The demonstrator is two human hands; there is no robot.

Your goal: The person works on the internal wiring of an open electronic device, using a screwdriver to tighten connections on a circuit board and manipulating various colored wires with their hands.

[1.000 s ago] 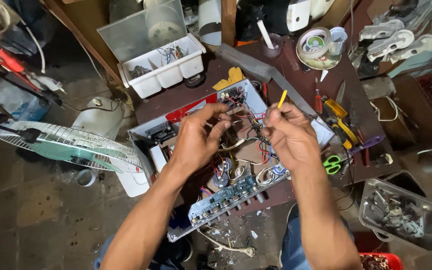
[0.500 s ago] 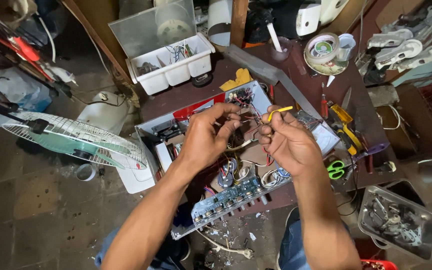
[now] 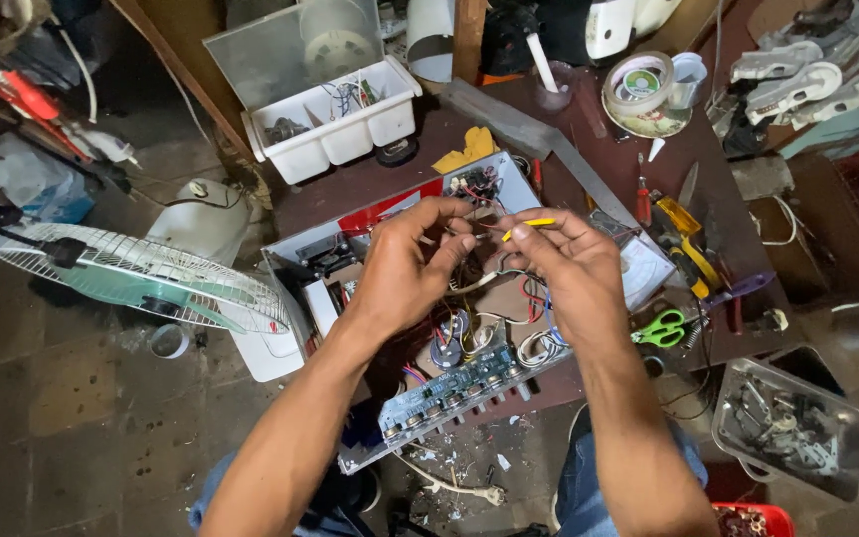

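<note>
Both hands have drawn closer together over the open amplifier [image 3: 469,328] on the worktop [image 3: 599,149]. The left hand [image 3: 412,267] pinches thin wires [image 3: 482,239]; the right hand [image 3: 567,268] pinches a yellow tool [image 3: 529,225], now lying flatter than before.

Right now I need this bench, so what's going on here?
A person works over an open amplifier chassis on the bench. The left hand pinches thin wires above it, and the right hand holds a yellow tool to them. Green scissors and a white parts box lie nearby.
</note>
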